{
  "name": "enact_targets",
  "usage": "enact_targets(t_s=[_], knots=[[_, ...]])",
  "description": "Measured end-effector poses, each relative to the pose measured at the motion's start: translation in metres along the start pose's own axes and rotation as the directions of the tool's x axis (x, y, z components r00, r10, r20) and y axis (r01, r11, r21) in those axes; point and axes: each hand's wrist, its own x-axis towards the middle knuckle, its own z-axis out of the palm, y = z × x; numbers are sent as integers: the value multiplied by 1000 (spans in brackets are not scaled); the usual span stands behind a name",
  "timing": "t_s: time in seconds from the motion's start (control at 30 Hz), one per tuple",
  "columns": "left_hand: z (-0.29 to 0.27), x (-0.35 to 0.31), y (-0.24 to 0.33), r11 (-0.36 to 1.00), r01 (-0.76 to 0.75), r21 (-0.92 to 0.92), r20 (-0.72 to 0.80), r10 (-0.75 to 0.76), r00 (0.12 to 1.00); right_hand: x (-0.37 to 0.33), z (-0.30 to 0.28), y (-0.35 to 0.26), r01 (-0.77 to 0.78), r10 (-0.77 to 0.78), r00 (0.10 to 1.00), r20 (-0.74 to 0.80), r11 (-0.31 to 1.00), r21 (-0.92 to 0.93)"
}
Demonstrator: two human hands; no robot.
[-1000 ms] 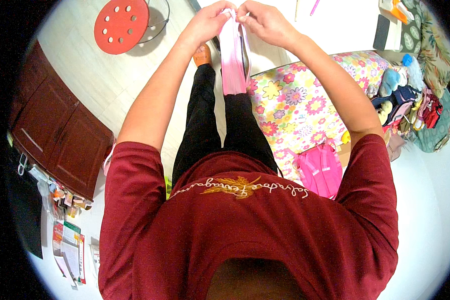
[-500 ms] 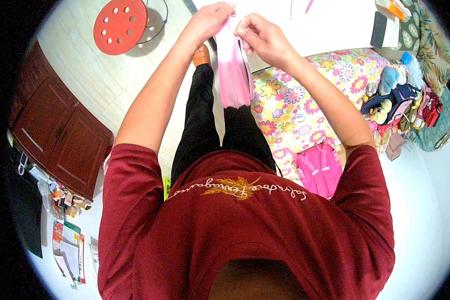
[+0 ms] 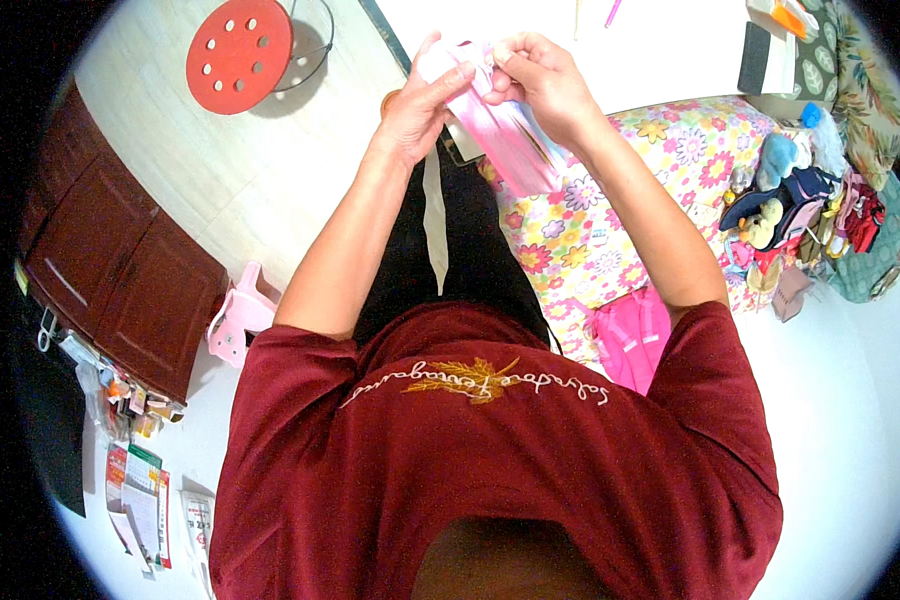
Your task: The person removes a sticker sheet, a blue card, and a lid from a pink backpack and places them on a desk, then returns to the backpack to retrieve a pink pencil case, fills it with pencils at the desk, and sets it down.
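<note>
Over my lap, both hands hold a soft, long pink-and-white pouch point(image 3: 518, 150) that looks like a pencil case. Its lower end slants toward the flowered cover, and dark streaks run along its right side. My left hand point(image 3: 422, 108) grips the upper left of it, thumb lying across the front. At the top right, my right hand point(image 3: 545, 85) is closed in a pinch at the pouch's upper edge. The small part between those fingertips is too blurred to make out.
Ahead is a white table point(image 3: 670, 50) with a pink pen point(image 3: 613, 12). A flowered cover point(image 3: 590, 220) and a pink backpack point(image 3: 632, 335) lie to the right, near piled toys point(image 3: 780, 160). Left are a red stool point(image 3: 238, 60), a brown cabinet point(image 3: 120, 270) and a pink plastic seat point(image 3: 242, 315).
The pouch has swung from hanging straight down to slanting right. My left hand has come lower and turned, its thumb now across the front. My right hand has shifted slightly right.
</note>
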Motion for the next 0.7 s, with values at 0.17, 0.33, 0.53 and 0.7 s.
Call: enact_targets(t_s=[0.17,0.33,0.53,0.7], knots=[[23,16,24,972,-170,161,80,159,984,3,-4,-5,79,-79,997,24,997,-21],[19,35,23,863,-178,472,-87,246,965,11,0,-12,169,-162,985,52,957,-235],[10,35,14,582,13,813,-205,266,942,-3,6,-9,150,-133,989,71,875,-460],[4,39,2,462,73,884,-196,225,955,-17,5,5,359,-344,918,196,517,-777]])
